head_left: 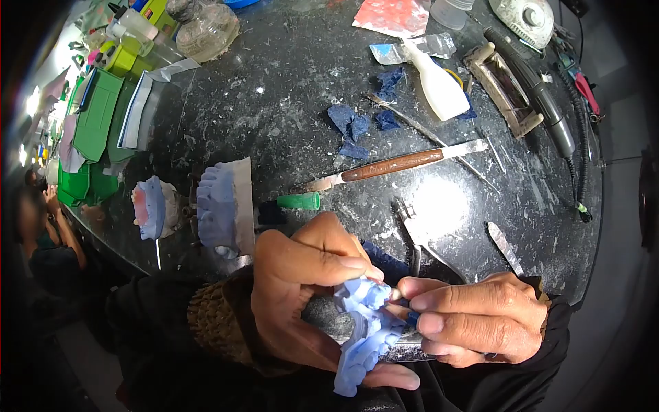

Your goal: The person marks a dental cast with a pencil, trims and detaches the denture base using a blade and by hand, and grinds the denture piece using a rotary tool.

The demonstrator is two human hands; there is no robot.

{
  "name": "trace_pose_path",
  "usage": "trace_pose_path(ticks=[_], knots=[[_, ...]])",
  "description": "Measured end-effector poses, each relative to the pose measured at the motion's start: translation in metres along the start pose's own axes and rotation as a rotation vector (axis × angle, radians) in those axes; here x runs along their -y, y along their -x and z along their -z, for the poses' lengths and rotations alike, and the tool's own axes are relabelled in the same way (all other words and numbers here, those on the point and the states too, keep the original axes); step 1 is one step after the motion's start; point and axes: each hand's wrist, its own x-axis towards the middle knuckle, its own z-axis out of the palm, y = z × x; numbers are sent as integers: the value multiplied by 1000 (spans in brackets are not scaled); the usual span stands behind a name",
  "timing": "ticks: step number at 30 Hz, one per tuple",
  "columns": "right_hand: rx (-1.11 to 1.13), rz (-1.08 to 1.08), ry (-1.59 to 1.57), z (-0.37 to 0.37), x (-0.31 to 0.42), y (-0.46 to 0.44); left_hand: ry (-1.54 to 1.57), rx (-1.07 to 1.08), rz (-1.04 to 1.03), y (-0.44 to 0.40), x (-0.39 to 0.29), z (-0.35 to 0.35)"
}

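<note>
My left hand (292,288) is closed round a blue plaster dental cast (360,343), thumb on its upper end and fingers beneath. From the right, my right hand (487,319) pinches at the cast's edge. A small pale tooth-like piece (395,294) shows by its fingertips, and a bit of dark blue (412,318) lies between the fingers; their exact grip is partly hidden. Left of my hands stand a larger blue cast on a white base (218,206) and a smaller blue cast with pink on it (154,208). A green cap-like tube (299,200) lies beyond my left hand.
A wooden-handled spatula (395,165), a metal fork-shaped tool (415,230) and a blade (504,247) lie on the dark bench. Farther back are blue paper scraps (349,122), a white bottle (441,86) and a black handpiece (542,103). Green bins (99,120) and another person (58,233) are left.
</note>
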Motion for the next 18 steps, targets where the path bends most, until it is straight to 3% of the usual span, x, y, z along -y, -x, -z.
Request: trace_pose_path(ticks=[6, 9, 11, 14, 18], knots=[[19, -61, 46, 2, 7, -1, 28, -55, 63, 3, -5, -4], [46, 31, 48, 5, -2, 0, 36, -70, -9, 5, 4, -5], [-73, -70, -38, -1, 6, 7, 33, -35, -38, 4, 5, -3], [-249, -4, -88, -7, 2, 4, 8, 71, -13, -3, -2, 1], [-206, -61, 16, 2, -4, 8, 16, 125, 16, -8, -8, -2]])
